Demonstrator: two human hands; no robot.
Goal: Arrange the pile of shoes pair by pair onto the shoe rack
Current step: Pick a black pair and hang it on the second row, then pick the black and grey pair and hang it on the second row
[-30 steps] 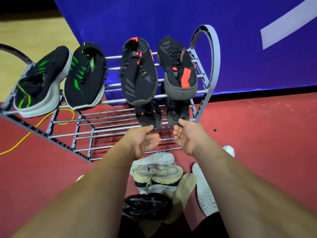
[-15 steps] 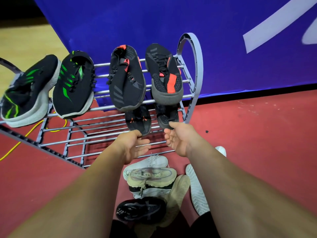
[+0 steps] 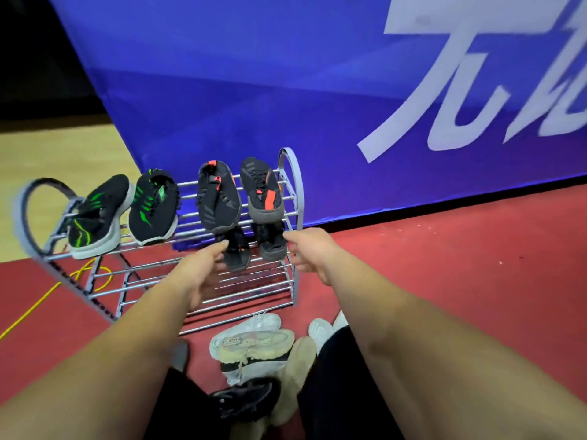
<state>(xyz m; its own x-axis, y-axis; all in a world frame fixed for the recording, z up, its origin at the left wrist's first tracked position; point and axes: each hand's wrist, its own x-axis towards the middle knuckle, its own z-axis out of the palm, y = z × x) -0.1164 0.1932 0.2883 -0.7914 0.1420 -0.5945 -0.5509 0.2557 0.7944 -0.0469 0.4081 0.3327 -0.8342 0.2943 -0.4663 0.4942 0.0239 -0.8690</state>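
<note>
A grey metal shoe rack (image 3: 293,173) stands against the blue wall. Its top shelf carries a black-and-green pair (image 3: 152,208) on the left and a black-and-red pair (image 3: 219,198) on the right. A second dark pair (image 3: 270,242) sits on the lower shelf at the right end. My left hand (image 3: 200,268) hovers by the left shoe of that lower pair, fingers loosely spread. My right hand (image 3: 309,249) is at the rack's right post beside the other shoe, fingers apart. A pile of shoes (image 3: 254,344) lies on the red floor in front of the rack.
A yellow cable (image 3: 41,300) runs across the red floor under the rack's left side. The blue banner wall (image 3: 349,122) stands right behind the rack. A black shoe (image 3: 244,398) lies nearest me between my dark-trousered legs. Wooden floor shows at far left.
The view has tilted up and pulled back from the rack. Both hands have drawn slightly away from the lower dark pair, which stays on the shelf.
</note>
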